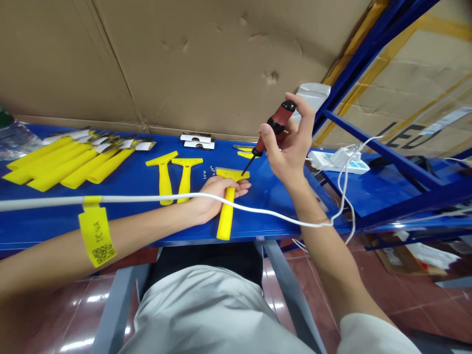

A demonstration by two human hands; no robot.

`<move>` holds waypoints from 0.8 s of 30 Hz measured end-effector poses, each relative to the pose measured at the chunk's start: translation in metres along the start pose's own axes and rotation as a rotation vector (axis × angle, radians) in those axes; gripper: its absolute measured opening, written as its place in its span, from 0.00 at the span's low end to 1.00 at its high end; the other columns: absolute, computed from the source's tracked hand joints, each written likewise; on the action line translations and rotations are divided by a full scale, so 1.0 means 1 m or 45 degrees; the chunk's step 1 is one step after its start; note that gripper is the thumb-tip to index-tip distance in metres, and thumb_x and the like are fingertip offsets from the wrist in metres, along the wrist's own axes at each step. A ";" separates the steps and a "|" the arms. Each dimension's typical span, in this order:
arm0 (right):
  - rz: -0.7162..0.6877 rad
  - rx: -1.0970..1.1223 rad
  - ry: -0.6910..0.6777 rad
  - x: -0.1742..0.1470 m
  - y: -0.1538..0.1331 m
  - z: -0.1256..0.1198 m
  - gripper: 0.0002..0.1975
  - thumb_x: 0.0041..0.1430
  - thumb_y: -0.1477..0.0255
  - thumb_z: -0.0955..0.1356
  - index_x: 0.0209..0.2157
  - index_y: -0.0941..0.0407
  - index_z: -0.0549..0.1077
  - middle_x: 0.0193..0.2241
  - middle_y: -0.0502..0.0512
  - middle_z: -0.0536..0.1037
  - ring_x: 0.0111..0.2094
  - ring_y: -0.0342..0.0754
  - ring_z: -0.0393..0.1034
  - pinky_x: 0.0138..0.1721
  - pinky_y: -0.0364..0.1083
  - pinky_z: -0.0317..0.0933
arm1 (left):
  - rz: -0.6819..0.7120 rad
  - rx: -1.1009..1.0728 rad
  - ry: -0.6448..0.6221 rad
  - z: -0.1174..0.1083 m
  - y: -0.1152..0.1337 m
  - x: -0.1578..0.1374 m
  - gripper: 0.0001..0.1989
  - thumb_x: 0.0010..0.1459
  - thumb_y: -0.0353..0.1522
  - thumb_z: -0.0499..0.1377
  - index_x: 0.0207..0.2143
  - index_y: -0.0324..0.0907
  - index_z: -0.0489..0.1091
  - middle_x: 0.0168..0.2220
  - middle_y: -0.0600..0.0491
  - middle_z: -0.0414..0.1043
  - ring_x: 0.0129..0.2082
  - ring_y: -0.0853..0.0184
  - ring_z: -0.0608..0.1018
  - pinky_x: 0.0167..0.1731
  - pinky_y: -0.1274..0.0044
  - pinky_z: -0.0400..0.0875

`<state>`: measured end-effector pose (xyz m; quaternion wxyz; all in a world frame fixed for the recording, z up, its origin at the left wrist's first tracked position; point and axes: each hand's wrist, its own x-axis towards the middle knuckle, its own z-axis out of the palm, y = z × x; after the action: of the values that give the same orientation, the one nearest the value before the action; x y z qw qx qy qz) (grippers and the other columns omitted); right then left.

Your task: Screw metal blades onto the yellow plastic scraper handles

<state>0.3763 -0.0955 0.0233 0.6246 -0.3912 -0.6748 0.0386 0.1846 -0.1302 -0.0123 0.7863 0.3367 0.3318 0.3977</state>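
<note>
My left hand (216, 195) is closed around the neck of a yellow scraper (225, 219), whose wide head points away from me and whose handle points toward the table's near edge. Fingers of my right hand (295, 147) wrap a screwdriver (279, 119) with a red and black handle, held at a slant. Its dark tip meets the right part of the scraper's head; whether it sits in a screw is too small to tell. Two more yellow scrapers, a left one (165, 181) and a right one (185, 178), lie left of my left hand.
Several yellow scrapers with labelled blades (70, 157) lie at the left of the blue table (140, 216). Small white-and-black boxes (198, 141) stand by the cardboard wall. A white cable (273, 212) crosses over both forearms. A power strip (339, 160) lies at right, near the blue frame (387, 152).
</note>
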 end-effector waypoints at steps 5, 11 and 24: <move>0.103 0.022 -0.036 0.000 -0.005 -0.002 0.38 0.74 0.41 0.72 0.73 0.39 0.58 0.47 0.55 0.79 0.41 0.51 0.79 0.40 0.52 0.78 | -0.003 -0.010 -0.011 -0.003 -0.001 0.003 0.10 0.61 0.16 0.62 0.34 0.32 0.82 0.49 0.33 0.88 0.53 0.55 0.90 0.61 0.68 0.84; 0.059 0.044 -0.209 0.008 -0.009 -0.017 0.34 0.73 0.45 0.74 0.70 0.40 0.60 0.48 0.56 0.81 0.39 0.52 0.80 0.39 0.53 0.80 | -0.045 0.032 0.006 -0.006 -0.001 0.006 0.12 0.65 0.17 0.61 0.37 0.33 0.85 0.48 0.36 0.89 0.47 0.61 0.90 0.50 0.77 0.86; -0.095 -0.152 0.035 -0.033 -0.029 -0.036 0.31 0.75 0.54 0.75 0.70 0.41 0.62 0.56 0.61 0.76 0.53 0.61 0.80 0.45 0.58 0.82 | -0.148 0.044 -0.173 -0.009 -0.004 0.008 0.08 0.73 0.22 0.63 0.43 0.32 0.84 0.53 0.31 0.87 0.54 0.52 0.91 0.60 0.67 0.86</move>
<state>0.3911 -0.1502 0.0194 0.6105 -0.4029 -0.6812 -0.0304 0.1829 -0.1226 -0.0222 0.8230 0.3566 0.3034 0.3218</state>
